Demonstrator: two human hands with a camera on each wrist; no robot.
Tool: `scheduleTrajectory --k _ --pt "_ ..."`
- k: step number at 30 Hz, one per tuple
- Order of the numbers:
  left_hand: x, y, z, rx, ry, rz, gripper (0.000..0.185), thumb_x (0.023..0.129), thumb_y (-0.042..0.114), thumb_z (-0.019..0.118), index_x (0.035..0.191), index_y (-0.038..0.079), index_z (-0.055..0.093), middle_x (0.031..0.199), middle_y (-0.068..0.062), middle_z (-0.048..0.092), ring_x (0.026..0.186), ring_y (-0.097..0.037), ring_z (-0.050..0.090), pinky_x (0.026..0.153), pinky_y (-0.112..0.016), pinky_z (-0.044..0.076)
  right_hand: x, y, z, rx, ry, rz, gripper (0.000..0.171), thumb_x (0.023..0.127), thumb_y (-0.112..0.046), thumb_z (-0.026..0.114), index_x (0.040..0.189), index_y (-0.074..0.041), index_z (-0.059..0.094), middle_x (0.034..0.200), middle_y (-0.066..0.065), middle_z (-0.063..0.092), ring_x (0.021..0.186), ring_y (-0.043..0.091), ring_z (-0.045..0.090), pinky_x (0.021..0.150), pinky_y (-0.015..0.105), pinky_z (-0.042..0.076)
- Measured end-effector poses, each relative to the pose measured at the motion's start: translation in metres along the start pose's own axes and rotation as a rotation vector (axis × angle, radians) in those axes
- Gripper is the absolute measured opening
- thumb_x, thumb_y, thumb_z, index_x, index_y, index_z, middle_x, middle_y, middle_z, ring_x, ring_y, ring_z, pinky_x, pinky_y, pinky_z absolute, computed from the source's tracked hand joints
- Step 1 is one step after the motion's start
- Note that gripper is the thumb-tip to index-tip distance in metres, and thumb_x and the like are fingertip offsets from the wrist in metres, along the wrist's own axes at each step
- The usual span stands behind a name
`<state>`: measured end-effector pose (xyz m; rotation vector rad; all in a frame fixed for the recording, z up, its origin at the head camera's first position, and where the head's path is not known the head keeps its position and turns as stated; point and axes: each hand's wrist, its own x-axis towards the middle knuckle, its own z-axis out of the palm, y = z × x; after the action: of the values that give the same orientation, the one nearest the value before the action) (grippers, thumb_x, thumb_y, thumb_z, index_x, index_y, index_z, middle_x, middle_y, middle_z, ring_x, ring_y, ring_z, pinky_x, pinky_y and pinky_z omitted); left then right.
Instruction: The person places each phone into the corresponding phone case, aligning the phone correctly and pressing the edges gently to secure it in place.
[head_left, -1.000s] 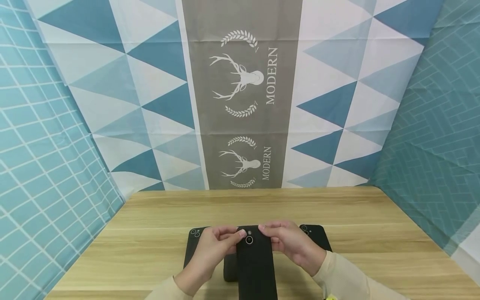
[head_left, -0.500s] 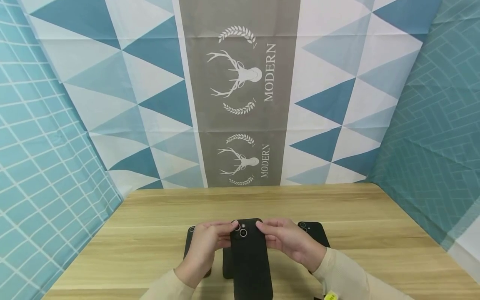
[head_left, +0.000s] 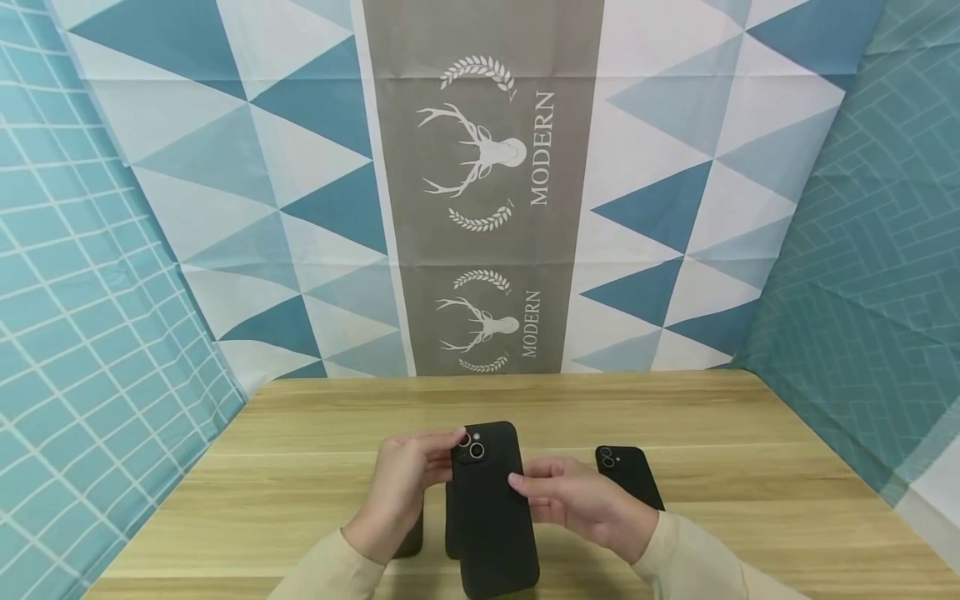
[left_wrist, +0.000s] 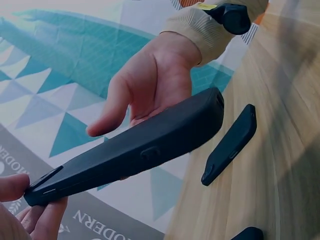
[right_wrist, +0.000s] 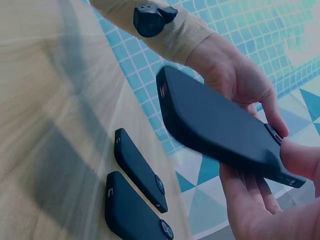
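Lower centre of the frame, the left hand (head_left: 401, 487) and right hand (head_left: 577, 500) pinch a black cased phone (head_left: 491, 508) by its side edges, seemingly light, rigid, matte-grippy.

Matte black phone case with silver-ringed lens openings (head_left: 491, 508), held between the left hand (head_left: 405, 487) and the right hand (head_left: 577, 500): uniform black, no pattern. Second plain black phone case (head_left: 628, 475), just beyond the right hand: same black. Further black cases under the left hand: same black. Both sleeves: pale beige ribbed knit. Light wooden table top (head_left: 300, 467) beneath the hands: tan with straight grain streaks. Hanging backdrop cloth (head_left: 300, 167) beyond the hands: blue, pale blue and white triangles, with a grey centre band bearing white deer heads, wreaths and "MODERN". Side walls: teal with white line grids.
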<state>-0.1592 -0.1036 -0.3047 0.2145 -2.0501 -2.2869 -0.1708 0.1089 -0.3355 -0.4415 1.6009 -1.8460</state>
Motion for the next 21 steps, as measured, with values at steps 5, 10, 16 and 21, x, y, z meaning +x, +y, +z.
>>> scheduleTrajectory --k 5,10,16,21 --pt "0.003 0.0 -0.001 -0.018 0.009 -0.004 0.022 0.081 0.01 0.07 0.095 -0.007 0.073 0.073 -0.003 0.074 0.065 -0.012 0.069 0.062 -0.025 0.057 -0.001 0.004 0.0 0.01 -0.048 -0.011 0.051 0.095 -0.024 0.061 0.132 0.008 0.049 0.11 -0.002 0.071 0.1 0.009 0.068 0.094 0.028 0.054" --pt "0.004 -0.003 -0.002 -0.007 -0.007 -0.015 0.026 0.083 0.015 0.071 0.098 -0.007 0.072 0.076 -0.001 0.073 0.068 -0.012 0.068 0.064 -0.023 0.056 -0.002 0.006 0.0 0.002 -0.041 -0.054 0.046 0.095 -0.019 0.059 0.13 0.01 0.052 0.107 -0.002 0.072 0.098 0.009 0.069 0.091 0.028 0.055" --pt "0.002 -0.006 -0.005 0.069 -0.077 -0.003 0.034 0.086 0.02 0.071 0.105 -0.007 0.069 0.088 -0.004 0.074 0.075 -0.011 0.07 0.077 -0.026 0.058 -0.001 0.009 -0.001 0.001 -0.007 -0.075 0.042 0.096 -0.017 0.058 0.127 0.01 0.055 0.104 -0.003 0.073 0.095 0.009 0.07 0.09 0.029 0.056" --pt "-0.002 -0.011 -0.007 0.158 -0.184 -0.002 0.042 0.087 0.024 0.07 0.115 -0.006 0.064 0.102 -0.01 0.075 0.092 -0.012 0.071 0.092 -0.036 0.056 0.0 0.007 -0.002 0.003 0.03 -0.065 0.037 0.096 -0.018 0.058 0.124 0.006 0.059 0.099 -0.006 0.073 0.094 0.007 0.069 0.091 0.027 0.056"
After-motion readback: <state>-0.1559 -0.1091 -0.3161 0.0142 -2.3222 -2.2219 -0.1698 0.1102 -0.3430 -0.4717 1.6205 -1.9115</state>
